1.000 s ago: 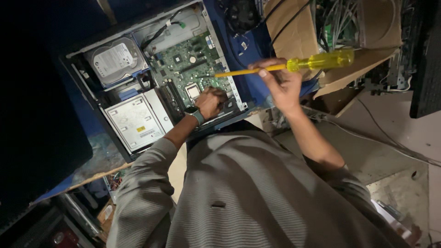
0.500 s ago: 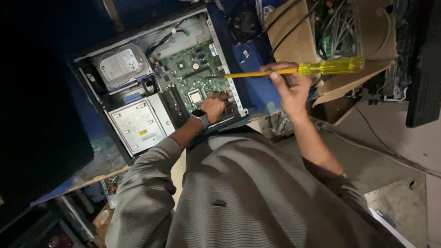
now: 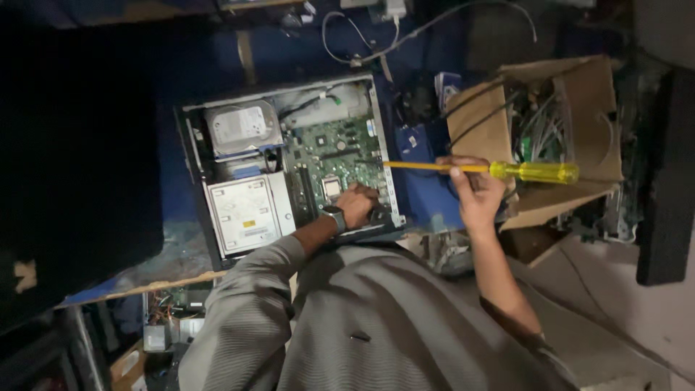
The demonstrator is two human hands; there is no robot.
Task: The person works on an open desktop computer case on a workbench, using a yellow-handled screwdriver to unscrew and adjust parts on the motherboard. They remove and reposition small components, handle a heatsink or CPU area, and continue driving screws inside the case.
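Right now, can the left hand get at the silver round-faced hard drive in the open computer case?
Probably yes: the left hand rests inside the open grey metal computer case, and the silver hard drive lies uncovered at its far corner.

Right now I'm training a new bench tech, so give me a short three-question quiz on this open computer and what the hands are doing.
1. True or false: the right hand holds the screwdriver by its shaft, not its yellow handle.
2. What does the left hand rest on? A) the hard drive B) the motherboard C) the cardboard box
3. Fill in: the screwdriver tip points toward the open ____.

Key: 1 true. 2 B; the fingers sit at the board's near edge, inside the case. 3 case.
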